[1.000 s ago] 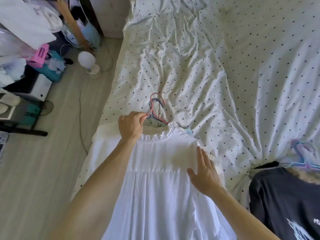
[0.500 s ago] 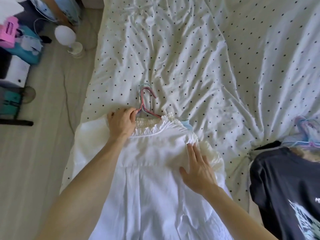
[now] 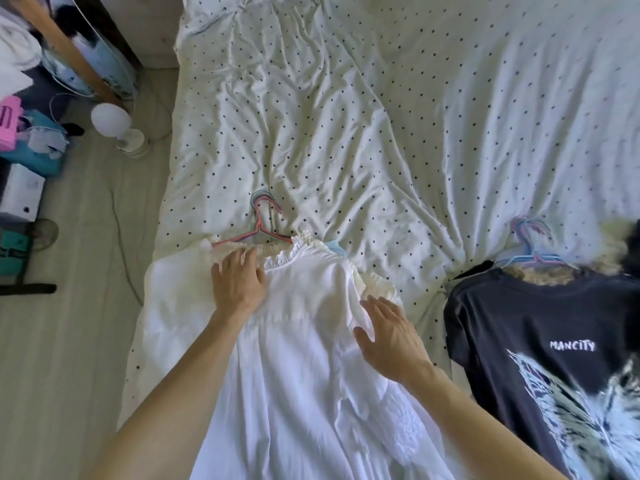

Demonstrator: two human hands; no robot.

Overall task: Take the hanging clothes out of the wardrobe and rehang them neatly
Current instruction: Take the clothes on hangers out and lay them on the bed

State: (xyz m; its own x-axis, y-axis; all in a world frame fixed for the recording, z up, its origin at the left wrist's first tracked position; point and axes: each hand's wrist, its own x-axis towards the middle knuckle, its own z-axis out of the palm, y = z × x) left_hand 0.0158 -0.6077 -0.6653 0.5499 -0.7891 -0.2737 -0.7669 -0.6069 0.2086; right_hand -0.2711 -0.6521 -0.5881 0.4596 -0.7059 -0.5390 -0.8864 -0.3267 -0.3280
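While the white dress [image 3: 294, 358] lies flat on the bed [image 3: 381, 133], its long axis runs away from the person, with the hanger [image 3: 259, 227] at the far end. The left hand [image 3: 239, 285] presses flat below the collar and is nearer the hanger. The right hand [image 3: 391, 337] rests flat on the shoulder. Neither hand grips anything.

White dress [image 3: 294, 358]; pink hanger [image 3: 258, 230]; black tee [image 3: 540, 327]; dotted sheet [image 3: 381, 116]
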